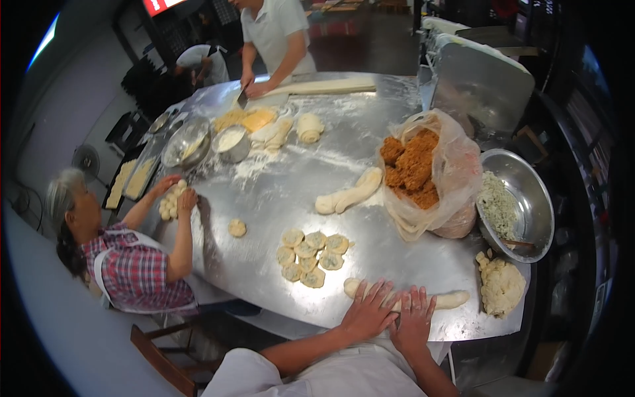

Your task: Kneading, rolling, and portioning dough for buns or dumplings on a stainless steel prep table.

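Note:
A pale rope of dough (452, 299) lies near the front edge of a steel table (278, 193). My left hand (368, 308) rests flat on its left half, fingers extended. Close beside it, my right hand (412, 317) presses palm-down on the rope, right of the middle. Both hands hide part of the dough; its two ends show past them. Just beyond my left hand are several small round dough pieces (307, 251) with greenish filling showing on top. To the right of my hands sits a lumpy mass of dough (502, 289).
Beyond are a thick dough length (349, 193), a plastic bag (454, 198) of brown crumbly filling and a steel bowl (544, 231) of greenish-white filling. At left, a person (134, 263) handles small dough balls (170, 203). Across the table, another person (278, 39) cuts a long dough strip (332, 86).

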### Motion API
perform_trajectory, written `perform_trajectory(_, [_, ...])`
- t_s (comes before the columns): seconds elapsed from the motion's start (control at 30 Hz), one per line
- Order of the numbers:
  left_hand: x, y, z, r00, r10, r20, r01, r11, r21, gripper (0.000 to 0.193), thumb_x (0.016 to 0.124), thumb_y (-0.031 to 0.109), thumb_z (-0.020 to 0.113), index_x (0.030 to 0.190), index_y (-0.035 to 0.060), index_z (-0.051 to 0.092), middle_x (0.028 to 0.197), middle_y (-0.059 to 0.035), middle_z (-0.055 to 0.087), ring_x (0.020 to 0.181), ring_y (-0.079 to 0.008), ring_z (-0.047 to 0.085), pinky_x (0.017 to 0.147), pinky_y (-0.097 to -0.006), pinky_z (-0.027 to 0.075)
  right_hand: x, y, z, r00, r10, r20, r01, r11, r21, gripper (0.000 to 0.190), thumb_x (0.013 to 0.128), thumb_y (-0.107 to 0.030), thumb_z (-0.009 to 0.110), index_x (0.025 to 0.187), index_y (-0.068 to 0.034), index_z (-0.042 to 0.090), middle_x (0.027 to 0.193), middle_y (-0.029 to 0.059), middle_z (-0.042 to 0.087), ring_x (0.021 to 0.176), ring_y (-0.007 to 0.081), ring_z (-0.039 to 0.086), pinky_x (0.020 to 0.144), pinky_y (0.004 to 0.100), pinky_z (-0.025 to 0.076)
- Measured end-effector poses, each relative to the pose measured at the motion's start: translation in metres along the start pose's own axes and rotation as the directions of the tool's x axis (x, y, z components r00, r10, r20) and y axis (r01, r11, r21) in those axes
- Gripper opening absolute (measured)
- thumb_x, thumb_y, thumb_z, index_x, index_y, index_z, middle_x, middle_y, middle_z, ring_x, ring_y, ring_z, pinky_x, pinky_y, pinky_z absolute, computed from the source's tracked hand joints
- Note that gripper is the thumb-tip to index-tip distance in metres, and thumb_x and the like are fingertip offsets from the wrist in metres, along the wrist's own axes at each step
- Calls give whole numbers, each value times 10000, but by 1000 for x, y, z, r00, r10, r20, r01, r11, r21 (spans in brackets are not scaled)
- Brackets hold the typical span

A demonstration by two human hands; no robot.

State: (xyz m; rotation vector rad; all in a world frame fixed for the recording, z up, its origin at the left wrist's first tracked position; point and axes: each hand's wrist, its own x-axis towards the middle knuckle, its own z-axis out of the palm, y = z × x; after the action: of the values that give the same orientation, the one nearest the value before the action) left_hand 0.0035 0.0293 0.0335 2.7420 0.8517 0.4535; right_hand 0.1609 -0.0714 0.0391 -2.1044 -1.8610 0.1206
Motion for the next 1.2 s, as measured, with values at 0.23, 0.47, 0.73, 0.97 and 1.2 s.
perform_trajectory(0.23, [6, -7, -6, 997, -70, 19, 68, 993, 92, 674, 998, 581, 631, 1534, 175, 590, 1611, -164, 499, 1503, -377, 434, 1244, -638, 251, -4, 2, 2, 999, -10, -32, 10, 1000, 12, 767, 891, -392, 765, 1533, -35, 546, 1617, 263, 455, 1558, 472, 355, 1253, 763, 152])
perform_trajectory(0.47, [57, -34, -8, 998, 18, -65, -10, 992, 122, 639, 950, 514, 693, 1470, 148, 632, 1448, -175, 591, 1237, -356, 581, 1043, -535, 429, 46, 15, 6, 994, -16, -112, 7, 997, -83, 714, 925, -445, 743, 1501, -50, 595, 1575, 246, 521, 1499, 465, 441, 1244, 740, 195])
perform_trajectory(0.73, [96, -42, -9, 992, -89, -86, 103, 980, 169, 574, 1023, 595, 587, 1337, 133, 717, 1063, -125, 704, 957, -306, 655, 864, -474, 491, 109, 45, 18, 957, 92, -274, -138, 979, -152, 718, 976, -501, 677, 1539, -68, 573, 1602, 243, 504, 1534, 435, 407, 1268, 699, 184])
perform_trajectory(0.97, [36, -20, -27, 963, -81, 258, 55, 993, 105, 572, 991, 646, 613, 1217, 134, 732, 891, -127, 705, 805, -331, 690, 751, -476, 533, 31, 24, -13, 995, -6, 98, 25, 980, -198, 758, 985, -553, 656, 1587, -111, 526, 1640, 213, 470, 1559, 414, 384, 1270, 697, 187])
perform_trajectory(1.2, [23, -28, -25, 996, 87, 14, -88, 991, 103, 626, 930, 545, 732, 1387, 123, 659, 986, -100, 628, 879, -304, 592, 786, -478, 449, 14, 26, -18, 994, -111, 17, 112, 982, -149, 799, 956, -632, 661, 1556, -114, 559, 1621, 227, 479, 1537, 421, 405, 1261, 672, 239])
